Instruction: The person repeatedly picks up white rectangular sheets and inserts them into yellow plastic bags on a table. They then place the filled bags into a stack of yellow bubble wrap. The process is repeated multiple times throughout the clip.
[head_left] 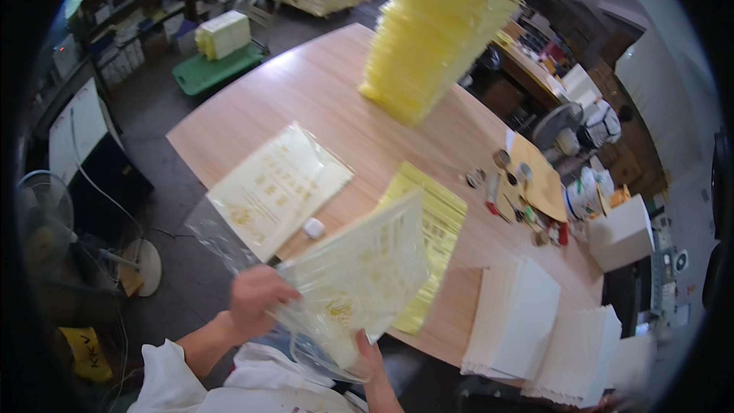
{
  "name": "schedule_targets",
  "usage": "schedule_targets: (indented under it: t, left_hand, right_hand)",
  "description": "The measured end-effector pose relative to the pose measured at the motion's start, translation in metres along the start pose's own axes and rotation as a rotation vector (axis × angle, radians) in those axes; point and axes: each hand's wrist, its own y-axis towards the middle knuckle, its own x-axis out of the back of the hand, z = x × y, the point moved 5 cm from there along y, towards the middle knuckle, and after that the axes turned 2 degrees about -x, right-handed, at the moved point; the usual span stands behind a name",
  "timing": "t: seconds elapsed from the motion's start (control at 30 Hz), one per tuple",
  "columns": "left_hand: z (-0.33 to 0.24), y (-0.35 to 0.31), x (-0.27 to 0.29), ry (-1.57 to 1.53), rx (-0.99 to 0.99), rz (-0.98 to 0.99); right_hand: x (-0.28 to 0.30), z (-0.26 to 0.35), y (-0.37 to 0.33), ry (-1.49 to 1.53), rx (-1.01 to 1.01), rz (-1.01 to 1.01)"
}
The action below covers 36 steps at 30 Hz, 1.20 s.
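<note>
Between my hands, over the table's near edge, hangs a pale cream printed packet [367,275] with a clear plastic cover, tilted. My left hand [260,298] is closed at its left edge, fingers on the plastic. Its lower right edge is pinched by my right hand [371,363], thumb in front and other fingers hidden. Behind the packet lies a yellow printed sheet or bag [432,237], partly covered. Farther left, a similar cream packet [279,187] rests flat with loose clear plastic [218,233] over the edge. A small white block [313,228] sits beside it.
A tall stack of yellow packets [436,38] stands at the table's far side. To the right are stacks of white folded sheets [512,313], tape rolls [475,177] and a brown envelope [539,183]. A fan [130,268] and a green cart [218,69] stand left of the table.
</note>
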Motion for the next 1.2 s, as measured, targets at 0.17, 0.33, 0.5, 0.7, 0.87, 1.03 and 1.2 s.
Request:
schedule_targets:
  t: [0.17, 0.33, 0.5, 0.7, 0.87, 1.03, 1.2]
  left_hand:
    - [0.027, -0.015, 0.132, 0.174, 0.141, -0.959]
    - [0.131, -0.029, 0.109, 0.448, 0.369, -0.204]
    - [0.284, -0.085, 0.103, 0.947, 0.445, -0.116]
    - [0.325, -0.091, 0.098, 0.531, 0.843, -0.062]
    - [0.330, -0.117, 0.094, 0.422, 0.952, -0.167]
    - [0.260, -0.060, 0.067, 0.905, 0.575, -0.142]
    - [0.167, -0.024, -0.132, -0.026, 0.510, 0.247]
  right_hand:
    - [-0.176, 0.031, 0.108, 0.062, 0.080, 0.132]
    - [-0.206, -0.031, 0.216, -0.310, -0.051, -0.022]
    - [-0.216, -0.044, 0.201, -0.520, -0.083, -0.068]
    - [-0.207, -0.044, 0.208, -0.468, -0.023, -0.129]
    - [-0.181, -0.038, 0.142, -0.492, 0.073, 0.058]
    - [-0.047, -0.047, 0.023, -0.404, -0.267, 0.129]
    - [0.054, -0.036, -0.055, -0.025, -0.168, -0.290]
